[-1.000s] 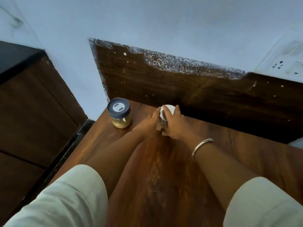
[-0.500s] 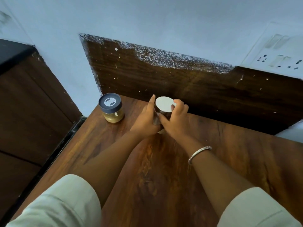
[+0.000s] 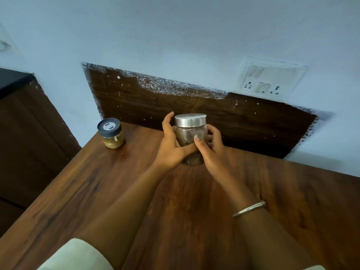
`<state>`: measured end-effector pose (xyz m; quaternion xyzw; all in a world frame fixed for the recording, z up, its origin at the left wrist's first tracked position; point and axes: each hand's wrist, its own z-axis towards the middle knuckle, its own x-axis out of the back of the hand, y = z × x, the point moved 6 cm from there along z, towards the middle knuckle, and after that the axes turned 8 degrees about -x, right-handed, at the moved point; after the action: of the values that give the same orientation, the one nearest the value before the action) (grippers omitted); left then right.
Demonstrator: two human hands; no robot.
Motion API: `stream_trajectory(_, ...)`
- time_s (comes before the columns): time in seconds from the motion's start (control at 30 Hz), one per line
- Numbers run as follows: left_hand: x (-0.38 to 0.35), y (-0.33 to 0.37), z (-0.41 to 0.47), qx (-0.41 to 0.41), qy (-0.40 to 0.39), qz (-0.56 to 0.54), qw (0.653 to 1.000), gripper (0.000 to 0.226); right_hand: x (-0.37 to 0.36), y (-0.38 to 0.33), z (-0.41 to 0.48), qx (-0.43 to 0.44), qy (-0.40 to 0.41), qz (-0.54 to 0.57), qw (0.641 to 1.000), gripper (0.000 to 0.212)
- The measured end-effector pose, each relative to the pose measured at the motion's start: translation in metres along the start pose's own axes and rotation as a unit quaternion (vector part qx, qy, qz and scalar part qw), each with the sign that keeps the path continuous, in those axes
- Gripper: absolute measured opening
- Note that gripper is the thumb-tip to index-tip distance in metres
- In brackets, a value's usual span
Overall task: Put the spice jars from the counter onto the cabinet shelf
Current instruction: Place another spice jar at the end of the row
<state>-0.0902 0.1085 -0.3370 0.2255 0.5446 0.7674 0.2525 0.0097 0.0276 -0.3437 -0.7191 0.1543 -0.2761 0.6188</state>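
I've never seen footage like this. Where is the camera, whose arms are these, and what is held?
No machine here: these are a person's own bare arms, filmed by one wide-angle camera worn on the head, looking forward and down. The left hand and right hand together hold a clear silver-lidded jar with brown contents. A smaller dark-lidded jar of yellowish powder stands untouched on the wooden counter, to their left. The right wrist wears a bangle, and a socket panel sits on the wall.
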Motion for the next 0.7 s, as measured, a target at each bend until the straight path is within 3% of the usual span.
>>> stream_trajectory(0.07, -0.019, 0.012, -0.009, 0.000, -0.020, -0.044, 0.999, 0.103, 0.012, 0.000, -0.018, -0.005, -0.032, 0.044, 0.998, 0.058)
stream_trajectory(0.17, -0.044, 0.027, -0.020, 0.007, -0.039, -0.071, 0.997, 0.083, 0.035, -0.007, -0.041, 0.022, -0.010, 0.059, 0.998, 0.054)
stream_trajectory(0.37, -0.070, 0.050, -0.036, -0.001, -0.039, -0.075, 0.996, 0.063, 0.077, -0.021, -0.076, 0.055, 0.055, 0.011, 0.997, 0.071)
stream_trajectory(0.53, -0.089, 0.068, -0.045, 0.009, -0.088, -0.126, 0.988, 0.083, 0.098, -0.035, -0.099, 0.091, 0.094, -0.069, 0.989, 0.081)
stream_trajectory(0.63, -0.094, 0.079, -0.045, 0.000, -0.074, -0.147, 0.986, 0.064, 0.106, -0.036, -0.105, 0.090, 0.071, -0.026, 0.993, 0.083)
stream_trajectory(0.7, -0.098, 0.080, -0.047, 0.020, -0.067, -0.182, 0.981, 0.063, 0.109, -0.038, -0.107, 0.074, 0.037, 0.016, 0.996, 0.083)
